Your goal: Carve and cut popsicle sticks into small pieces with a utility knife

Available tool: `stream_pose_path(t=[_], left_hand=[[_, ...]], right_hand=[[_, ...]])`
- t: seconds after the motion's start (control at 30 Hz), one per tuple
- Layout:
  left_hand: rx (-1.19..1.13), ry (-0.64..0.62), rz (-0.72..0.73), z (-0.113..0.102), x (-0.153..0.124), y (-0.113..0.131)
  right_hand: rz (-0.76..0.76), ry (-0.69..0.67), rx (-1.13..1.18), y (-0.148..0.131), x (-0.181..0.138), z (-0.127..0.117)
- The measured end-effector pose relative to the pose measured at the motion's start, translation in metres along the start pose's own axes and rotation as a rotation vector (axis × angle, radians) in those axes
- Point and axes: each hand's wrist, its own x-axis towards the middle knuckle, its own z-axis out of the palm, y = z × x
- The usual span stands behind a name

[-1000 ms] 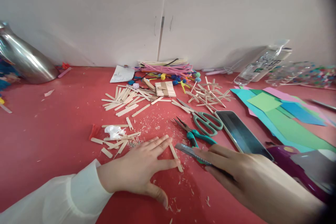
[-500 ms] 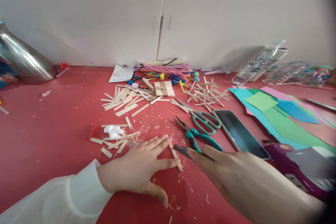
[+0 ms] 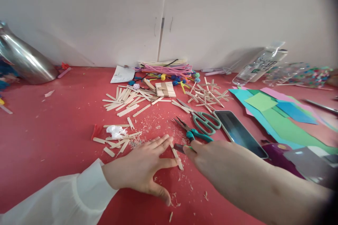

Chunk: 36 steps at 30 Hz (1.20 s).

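Observation:
My left hand [image 3: 144, 167] lies with its fingers spread on the red table. Its fingertips press on a wooden craft stick [image 3: 174, 154] that slants under them. My right hand [image 3: 203, 156] is closed around a utility knife [image 3: 180, 148], of which a dark blade and a bit of green show. The blade's end is at the right side of the stick, by its upper half; whether it touches cannot be told. Pliers with teal handles [image 3: 202, 135] lie just beyond the right hand, partly hidden by it. Wood shavings [image 3: 206, 195] are scattered around both hands.
Beyond the pliers are grey-green scissors [image 3: 207, 123] and a phone [image 3: 239, 133]. Heaps of craft sticks [image 3: 126, 99] lie farther back. Coloured paper [image 3: 287, 126] and a purple tool [image 3: 280, 156] are at right. A steel jug [image 3: 27, 59] stands at far left, a plastic bottle [image 3: 260, 64] at back right.
My right hand has shifted left and slightly up, bringing the knife closer to the stick and covering more of the pliers' handles. The left hand keeps its place on the stick.

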Motion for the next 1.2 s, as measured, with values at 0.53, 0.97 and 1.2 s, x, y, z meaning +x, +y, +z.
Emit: stream_pose_path(t=[0.53, 0.97, 1.2], left_hand=[[0.018, -0.024, -0.016, -0.002, 0.004, 0.003], [0.039, -0.061, -0.042, -0.005, 0.005, 0.005], [0.046, -0.041, -0.019, -0.003, 0.005, 0.004]], right_hand=[[0.418, -0.002, 1.084, 0.029, -0.019, 0.045], [0.279, 0.269, 0.572, 0.019, -0.028, 0.054], [0.049, 0.212, 0.102, 0.012, -0.025, 0.041]])
